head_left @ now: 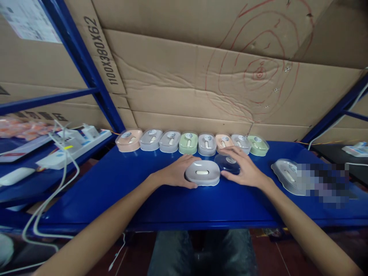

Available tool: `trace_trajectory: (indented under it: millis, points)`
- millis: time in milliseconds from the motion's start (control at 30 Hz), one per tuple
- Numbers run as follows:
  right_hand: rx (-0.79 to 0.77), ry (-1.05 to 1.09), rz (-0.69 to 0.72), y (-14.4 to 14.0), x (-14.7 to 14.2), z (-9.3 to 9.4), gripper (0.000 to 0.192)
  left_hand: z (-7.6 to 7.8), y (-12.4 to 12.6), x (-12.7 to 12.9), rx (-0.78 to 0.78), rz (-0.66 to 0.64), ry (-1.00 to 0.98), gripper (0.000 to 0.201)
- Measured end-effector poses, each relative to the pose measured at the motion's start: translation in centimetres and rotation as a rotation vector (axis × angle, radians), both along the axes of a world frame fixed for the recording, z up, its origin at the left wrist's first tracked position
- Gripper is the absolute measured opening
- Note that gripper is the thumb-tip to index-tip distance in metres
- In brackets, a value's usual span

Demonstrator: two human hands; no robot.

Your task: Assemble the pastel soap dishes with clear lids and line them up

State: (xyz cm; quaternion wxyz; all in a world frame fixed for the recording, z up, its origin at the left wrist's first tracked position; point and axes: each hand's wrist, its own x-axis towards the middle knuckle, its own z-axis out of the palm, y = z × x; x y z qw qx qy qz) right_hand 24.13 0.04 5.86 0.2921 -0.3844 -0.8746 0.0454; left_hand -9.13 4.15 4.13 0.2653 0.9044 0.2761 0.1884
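Boxed mice on blue surface: one unit between both hands

Item in hand: grey computer mouse [202,173], lying in the middle of the blue surface [120,191], just in front of the back row. Left hand [176,172] is laid against its left side, fingers curved loosely around the edge. Right hand [244,170] rests beside a clear plastic lid [227,163], fingers spread flat, nothing gripped. Lid lies just behind and to the right of the mouse.

Stock: row of eight lidded mice [191,142] in peach, grey and green against the cardboard wall [201,76]. Further grey unit [286,174] at right. Power strip [73,147] with cables at left.

Step judged: lid being parted from, or fitted to, the grey unit. Steady alignment of lid over base would be required.
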Motion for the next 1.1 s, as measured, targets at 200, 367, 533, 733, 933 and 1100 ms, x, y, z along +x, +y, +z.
trace_trajectory:
  millis: [200,367,533,733,933,1100]
  points:
    - [-0.026,-0.125,0.221,0.8,-5.6,-2.9,0.080,-0.5,-0.1,0.3,0.039,0.033,0.041,0.095]
    - [-0.012,-0.108,0.228,0.8,-5.6,-4.3,0.057,-0.2,-0.6,0.7,0.049,0.050,0.045,0.084]
    - [0.003,-0.098,0.211,0.7,-5.5,-4.2,0.056,0.3,-1.0,1.0,0.047,0.054,0.046,0.068]
    - [0.048,-0.091,0.214,0.8,-5.6,-4.4,0.052,0.4,-1.1,1.0,0.024,0.070,0.049,0.071]
    - [0.059,-0.086,0.191,0.8,-5.5,-4.7,0.056,0.4,-1.0,0.8,0.019,0.047,0.040,0.076]
    - [0.049,-0.096,0.203,0.7,-5.5,-4.6,0.056,0.4,-1.0,0.8,0.011,0.051,0.039,0.078]
